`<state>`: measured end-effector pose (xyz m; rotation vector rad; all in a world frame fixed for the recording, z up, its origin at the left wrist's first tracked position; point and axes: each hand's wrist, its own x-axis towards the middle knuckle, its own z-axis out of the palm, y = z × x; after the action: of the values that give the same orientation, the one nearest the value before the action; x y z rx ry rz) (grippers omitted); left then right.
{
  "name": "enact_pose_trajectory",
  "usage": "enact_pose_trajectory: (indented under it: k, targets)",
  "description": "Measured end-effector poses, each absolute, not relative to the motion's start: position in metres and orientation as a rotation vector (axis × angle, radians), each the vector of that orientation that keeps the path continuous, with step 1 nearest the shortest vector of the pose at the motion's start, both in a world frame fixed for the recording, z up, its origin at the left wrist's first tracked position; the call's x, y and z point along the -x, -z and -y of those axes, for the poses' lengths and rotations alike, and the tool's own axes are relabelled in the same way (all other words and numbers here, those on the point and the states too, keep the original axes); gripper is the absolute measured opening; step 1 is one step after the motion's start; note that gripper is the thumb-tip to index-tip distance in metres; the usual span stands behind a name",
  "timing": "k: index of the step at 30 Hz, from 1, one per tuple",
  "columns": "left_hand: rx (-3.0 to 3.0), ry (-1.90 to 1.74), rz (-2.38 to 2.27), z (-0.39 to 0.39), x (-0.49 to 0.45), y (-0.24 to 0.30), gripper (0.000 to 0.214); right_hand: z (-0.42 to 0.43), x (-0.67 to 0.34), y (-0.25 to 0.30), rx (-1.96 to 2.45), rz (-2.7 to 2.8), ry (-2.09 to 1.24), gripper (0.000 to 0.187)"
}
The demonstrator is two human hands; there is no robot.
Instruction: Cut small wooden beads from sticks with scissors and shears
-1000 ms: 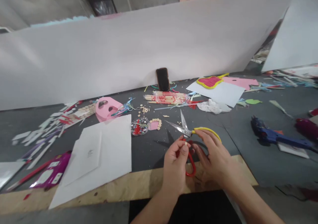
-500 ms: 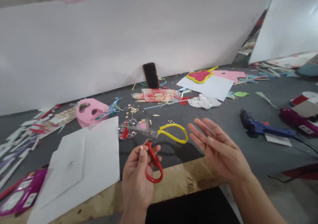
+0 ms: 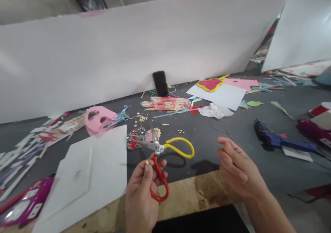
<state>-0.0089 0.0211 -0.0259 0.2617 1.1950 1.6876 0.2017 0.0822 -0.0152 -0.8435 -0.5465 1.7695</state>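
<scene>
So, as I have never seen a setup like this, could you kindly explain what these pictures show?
Of course. There is no machine here: a person works with two bare hands. Every picture comes from one camera worn on the head, looking forward and down.

The left hand holds scissors by the red handle, blades apart, and pinches a small pale piece between thumb and finger. The right hand is off to the side, with nothing visible in it.

On the dark table lie white sheets, a pink cutout with holes, a bundle of sticks and what looks like a blue glue gun. Behind the sticks, a phone stands in front of a white board.
</scene>
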Motion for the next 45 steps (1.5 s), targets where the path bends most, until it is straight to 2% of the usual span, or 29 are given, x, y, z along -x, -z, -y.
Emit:
enact_pose_trajectory:
  k: [2, 8, 10, 14, 15, 17, 20, 24, 29, 33, 36, 38, 43, 45]
  targets:
    - [-0.294, -1.681, -1.196, -0.021, 0.007, 0.026, 0.026, -0.078, -0.203, 0.014, 0.857, 0.583, -1.743, 0.022]
    - [-0.401, -1.569, -1.184, -0.019, 0.000, 0.026, 0.025, -0.075, -0.203, 0.013, 0.985, 0.679, -1.642, 0.052]
    - [-0.455, -1.530, -1.196, -0.018, -0.004, 0.027, 0.026, -0.072, -0.201, 0.014, 1.099, 0.856, -1.459, 0.049]
    - [-0.606, -1.474, -1.258, -0.017, -0.014, 0.028, 0.025, -0.060, -0.192, 0.018, 1.279, 1.616, -0.860, 0.022]
    - [-0.648, -1.464, -1.267, -0.017, -0.017, 0.028, 0.025, -0.056, -0.190, 0.021, 1.273, 1.770, -0.720, 0.027]
    - [-0.740, -1.458, -1.273, -0.016, -0.024, 0.027, 0.026, -0.049, -0.184, 0.026, 1.249, 1.943, -0.536, 0.049]
    - [-0.873, -1.468, -1.249, -0.013, -0.035, 0.022, 0.027, -0.041, -0.177, 0.032, 1.248, 2.037, -0.466, 0.079]
    - [-0.954, -1.449, -1.185, -0.011, -0.044, 0.011, 0.026, -0.041, -0.171, 0.032, 1.233, 2.108, -0.436, 0.093]
    - [-0.973, -1.460, -1.120, -0.015, -0.037, 0.005, 0.022, -0.048, -0.177, 0.035, 1.314, 1.889, -0.566, 0.087]
    - [-0.790, -1.553, -1.198, -0.025, -0.018, 0.017, 0.025, -0.046, -0.197, 0.038, 1.212, 1.585, -1.012, 0.071]
    - [-0.687, -1.538, -1.239, -0.031, -0.006, 0.027, 0.028, -0.042, -0.205, 0.034, 1.066, 1.571, -1.266, 0.062]
    - [-0.663, -1.541, -1.265, -0.033, -0.002, 0.031, 0.029, -0.040, -0.201, 0.027, 1.116, 1.729, -1.168, 0.062]
    - [-0.695, -1.505, -1.287, -0.032, 0.002, 0.031, 0.024, -0.041, -0.179, 0.013, 1.149, 2.182, -0.506, 0.057]
    - [-0.714, -1.498, -1.308, -0.031, 0.003, 0.032, 0.022, -0.042, -0.175, 0.013, 1.106, 2.279, -0.425, 0.058]
